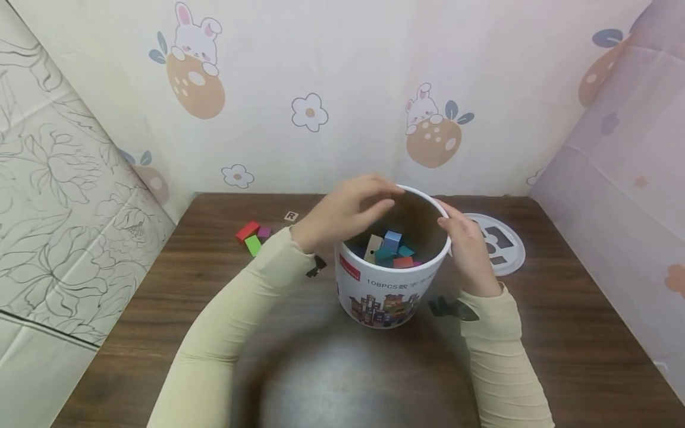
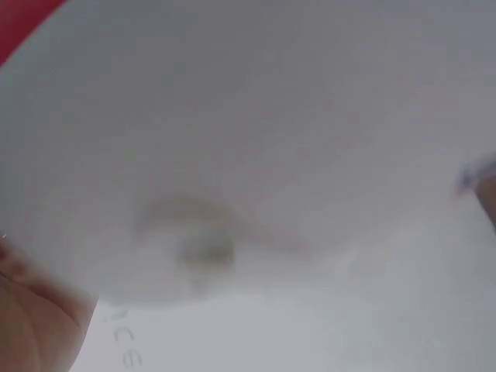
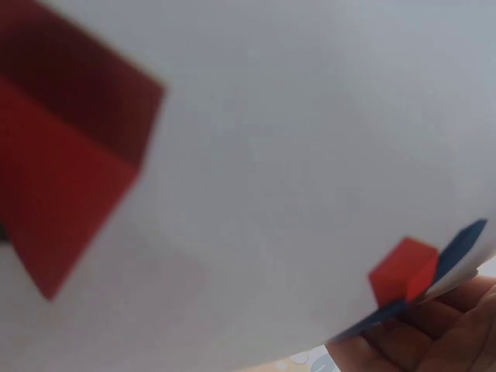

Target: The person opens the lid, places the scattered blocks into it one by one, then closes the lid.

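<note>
A white bucket (image 1: 390,285) with printed toy buildings and a red label stands on the table, tilted slightly in the head view. Inside it lie wooden blocks, among them a blue block (image 1: 392,240), a natural-wood piece (image 1: 373,248) and a red piece (image 1: 403,262). My right hand (image 1: 471,246) grips the rim on the right, thumb over the edge. Over the left side of the opening reaches my left hand (image 1: 350,208), fingers extended and nothing between them. The bucket's wall (image 2: 271,139) fills the left wrist view; its printed side (image 3: 271,170) fills the right one.
Left of the bucket lie a red block (image 1: 248,231), a green block (image 1: 253,245), a purple block (image 1: 264,232) and a small letter R tile (image 1: 291,216). Behind my right hand rests a white lid (image 1: 515,252) with cutouts. Patterned curtains (image 1: 342,71) border the wooden table (image 1: 176,333).
</note>
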Tool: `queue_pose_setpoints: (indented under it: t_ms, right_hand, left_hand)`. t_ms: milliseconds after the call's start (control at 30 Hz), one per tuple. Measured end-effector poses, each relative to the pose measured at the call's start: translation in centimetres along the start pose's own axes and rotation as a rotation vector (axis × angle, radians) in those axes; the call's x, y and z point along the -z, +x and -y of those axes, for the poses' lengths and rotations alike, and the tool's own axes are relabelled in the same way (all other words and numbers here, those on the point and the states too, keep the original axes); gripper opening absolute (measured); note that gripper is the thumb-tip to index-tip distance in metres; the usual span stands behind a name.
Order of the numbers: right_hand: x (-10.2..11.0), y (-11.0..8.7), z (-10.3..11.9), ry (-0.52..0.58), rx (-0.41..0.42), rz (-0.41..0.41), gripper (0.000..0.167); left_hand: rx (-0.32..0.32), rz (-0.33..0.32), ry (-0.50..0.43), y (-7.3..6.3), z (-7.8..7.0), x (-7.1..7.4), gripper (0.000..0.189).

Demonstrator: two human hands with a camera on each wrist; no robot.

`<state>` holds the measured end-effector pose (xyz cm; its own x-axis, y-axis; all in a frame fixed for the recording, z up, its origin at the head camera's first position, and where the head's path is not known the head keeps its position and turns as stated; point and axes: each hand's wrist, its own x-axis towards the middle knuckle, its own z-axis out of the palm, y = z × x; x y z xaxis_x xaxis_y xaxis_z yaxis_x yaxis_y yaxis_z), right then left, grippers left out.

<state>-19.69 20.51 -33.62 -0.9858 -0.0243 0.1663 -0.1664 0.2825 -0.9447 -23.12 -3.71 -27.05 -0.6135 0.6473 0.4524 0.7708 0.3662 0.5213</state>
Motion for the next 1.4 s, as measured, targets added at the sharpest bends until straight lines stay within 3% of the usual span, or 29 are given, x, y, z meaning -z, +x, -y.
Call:
queue_pose_setpoints:
  t_ms: [167, 400, 600, 833, 933, 1033, 1233, 1400]
  right_hand:
    - [0.0, -0.1, 0.0, 0.002, 0.008, -0.004, 0.046]
    - [0.0, -0.1, 0.0, -0.002, 0.033, -0.007, 0.046]
    - [0.0, -0.1, -0.1, 0.011, 0.028, -0.004, 0.046]
    - [0.0, 0.0, -0.2, 0.016, 0.031, 0.001, 0.046]
    - [-0.1, 0.0, -0.1, 0.018, 0.029, -0.003, 0.046]
    - [0.0, 0.0, -0.1, 0.015, 0.028, -0.005, 0.046]
    - [-0.1, -0.1, 0.0, 0.022, 0.012, -0.006, 0.047]
    - [-0.2, -0.1, -0.1, 0.010, 0.013, -0.016, 0.046]
  left_hand:
    - [0.092, -0.109, -0.026, -1.8, 1.7, 1.5, 0.035]
    - [0.280, -0.208, 0.079, -4.8, 6.3, 2.6, 0.039]
    - [0.453, -0.152, 0.188, -7.6, 10.9, 2.2, 0.039]
    - [0.651, 0.019, 0.336, -9.7, 14.5, 0.0, 0.045]
    - [0.695, 0.067, 0.442, -10.3, 15.3, -0.9, 0.050]
    - [0.737, 0.070, 0.494, -10.6, 15.9, -1.6, 0.052]
    - [0.818, 0.054, 0.445, -10.8, 16.6, -2.7, 0.035]
    - [0.857, 0.051, 0.440, -10.7, 16.7, -3.1, 0.042]
